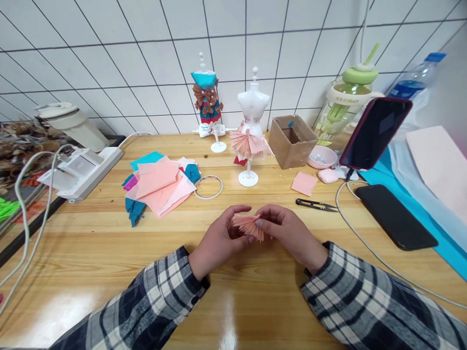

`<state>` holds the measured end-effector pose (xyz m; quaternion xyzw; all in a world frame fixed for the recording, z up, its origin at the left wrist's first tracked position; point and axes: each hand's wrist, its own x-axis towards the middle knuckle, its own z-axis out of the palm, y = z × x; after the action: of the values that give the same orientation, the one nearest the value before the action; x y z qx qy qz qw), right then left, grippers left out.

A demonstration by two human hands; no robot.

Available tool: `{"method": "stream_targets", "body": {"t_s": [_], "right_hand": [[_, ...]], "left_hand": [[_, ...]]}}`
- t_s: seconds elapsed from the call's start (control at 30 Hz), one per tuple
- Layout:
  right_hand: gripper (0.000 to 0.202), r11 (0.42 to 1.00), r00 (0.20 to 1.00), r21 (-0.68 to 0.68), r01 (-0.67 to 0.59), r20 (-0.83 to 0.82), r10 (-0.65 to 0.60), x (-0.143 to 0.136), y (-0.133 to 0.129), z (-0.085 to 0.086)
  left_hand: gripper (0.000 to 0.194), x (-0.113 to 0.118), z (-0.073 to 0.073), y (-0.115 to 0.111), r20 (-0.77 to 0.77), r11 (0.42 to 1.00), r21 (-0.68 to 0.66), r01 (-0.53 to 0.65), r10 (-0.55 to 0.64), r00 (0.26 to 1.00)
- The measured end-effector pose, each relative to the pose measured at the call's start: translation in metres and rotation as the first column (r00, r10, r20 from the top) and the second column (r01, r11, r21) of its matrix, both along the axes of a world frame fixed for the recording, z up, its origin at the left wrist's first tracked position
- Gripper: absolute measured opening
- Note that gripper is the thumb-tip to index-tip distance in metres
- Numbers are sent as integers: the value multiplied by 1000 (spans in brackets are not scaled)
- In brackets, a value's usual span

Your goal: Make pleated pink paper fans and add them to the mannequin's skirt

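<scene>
A piece of pleated pink paper (pixel 245 224), fanned out in narrow folds, is held between my two hands above the table. My left hand (pixel 221 237) curls round its left side, thumb beneath. On its right side, the thumb and fingers of my right hand (pixel 289 229) pinch the folds. Just beyond stands a small white mannequin (pixel 254 107) with a pleated pink paper skirt (pixel 249 143) round its waist. Behind it to the left, a second mannequin (pixel 206 95) wears a blue, brown and red paper outfit.
Pink and blue paper sheets (pixel 161 181) and a white ring (pixel 208 187) lie left of centre. To the right are a cardboard box (pixel 292 143), thread snips (pixel 316 205), a pink bowl (pixel 322 157), a propped phone (pixel 376 132) and a flat phone (pixel 396 216). A power strip (pixel 84 172) trails cables at left.
</scene>
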<state>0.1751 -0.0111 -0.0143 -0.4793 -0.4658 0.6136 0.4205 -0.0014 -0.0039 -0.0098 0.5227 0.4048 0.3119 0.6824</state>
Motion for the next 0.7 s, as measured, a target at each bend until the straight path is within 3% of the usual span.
{"method": "stream_targets", "body": {"t_s": [0.33,0.4,0.47,0.6,0.7], "right_hand": [[29,993,984,-100,64,-161,-79,1,3,-3],[29,994,991,-81,72,-102,-81,4,5,0],[30,996,997,-69,65,-47,-68,8,7,2],[36,989,995,-114,97,-5,-98,21,14,5],[38,989,993,-88,120,-10,-121,33,29,16]], "left_hand": [[62,3,-3,-4,36,999,27,-45,44,998],[61,2,-4,-5,-5,993,113,-36,37,999],[46,-3,-3,-3,-152,973,228,-39,75,986],[43,-14,1,22,-239,902,353,-247,342,909],[57,-10,2,59,-288,877,410,-250,385,877]]}}
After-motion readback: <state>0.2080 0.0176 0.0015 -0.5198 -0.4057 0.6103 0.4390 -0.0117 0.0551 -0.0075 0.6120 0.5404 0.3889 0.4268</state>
